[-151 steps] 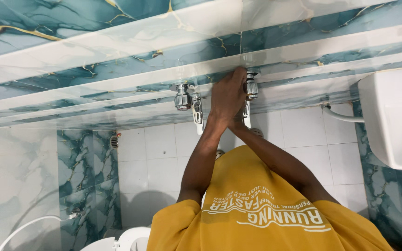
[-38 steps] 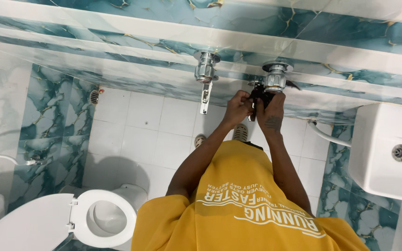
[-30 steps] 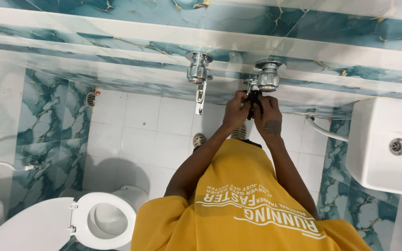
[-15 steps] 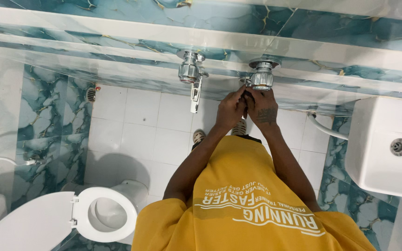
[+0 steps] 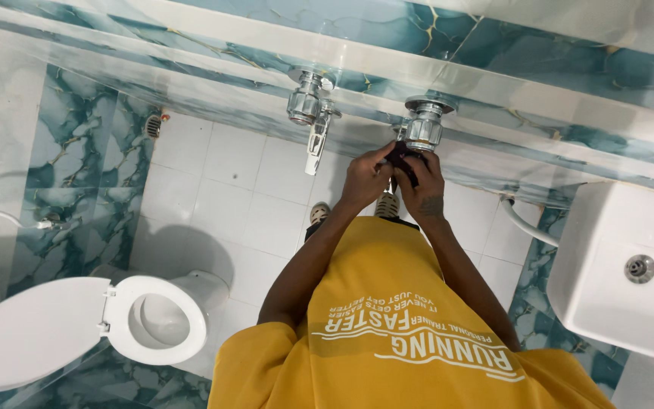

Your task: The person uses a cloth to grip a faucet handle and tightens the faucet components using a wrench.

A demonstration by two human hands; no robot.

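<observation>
While both hands (image 5: 395,182) grip it, chrome valve (image 5: 422,127) juts from wall.

The wall (image 5: 77,136) is showing teal marbling veined with white and thin gold lines, crossed by a pale band. The floor tiles (image 5: 236,182) are showing plain white with grey grout. The two wall fittings (image 5: 424,125) are gleaming chrome. The toilet (image 5: 115,326) and the basin (image 5: 607,265) are showing white. The shirt (image 5: 395,333) is showing mustard yellow with white lettering.
</observation>
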